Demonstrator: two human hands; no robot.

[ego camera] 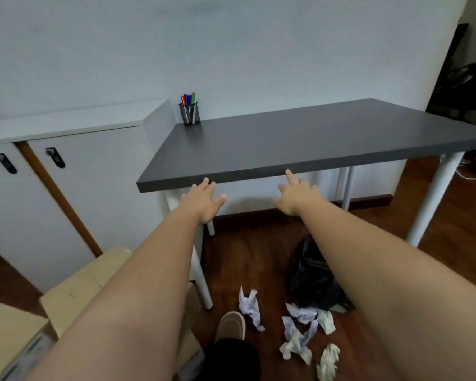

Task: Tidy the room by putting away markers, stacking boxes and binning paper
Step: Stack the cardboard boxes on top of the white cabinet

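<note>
Both my arms stretch forward toward the front edge of a dark grey table (300, 138). My left hand (204, 200) has spread, relaxed fingers just below the edge and holds nothing. My right hand (296, 196) is empty too, its index finger pointing up at the edge. Coloured markers (188, 99) stand in a black mesh cup (190, 114) at the table's far left corner. Several crumpled papers (300, 334) lie on the wooden floor next to a black bin bag (311, 276). Cardboard boxes (74, 292) sit at lower left under my left arm.
A white cabinet (66, 171) with two black handles stands left of the table against the wall. White table legs (201, 281) come down near the boxes. My shoe (230, 324) is on the floor by the papers. A dark object leans at the far right.
</note>
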